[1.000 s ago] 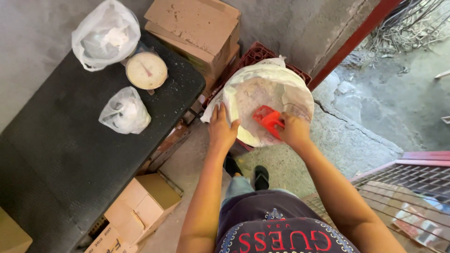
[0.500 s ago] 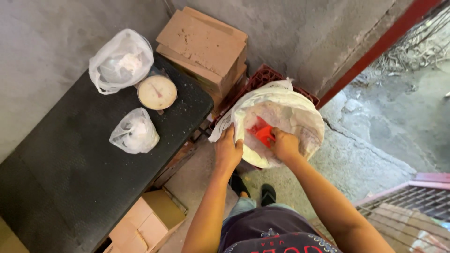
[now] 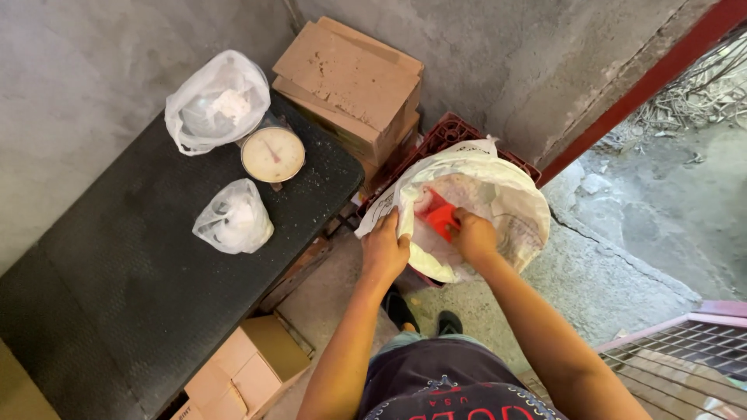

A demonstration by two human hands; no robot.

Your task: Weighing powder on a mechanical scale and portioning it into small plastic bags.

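My left hand (image 3: 385,250) pinches the white sack (image 3: 498,206) rim open over the red crate (image 3: 447,132), my right hand (image 3: 473,236) closed round the red scoop (image 3: 440,215) inside — best dig level, slowly.

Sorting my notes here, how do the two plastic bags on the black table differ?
The far bag is larger and sits up against the dial scale; the near bag is smaller and lies on the black table apart from the scale. Both are thin, clear-white plastic, gathered at the top, with white contents.
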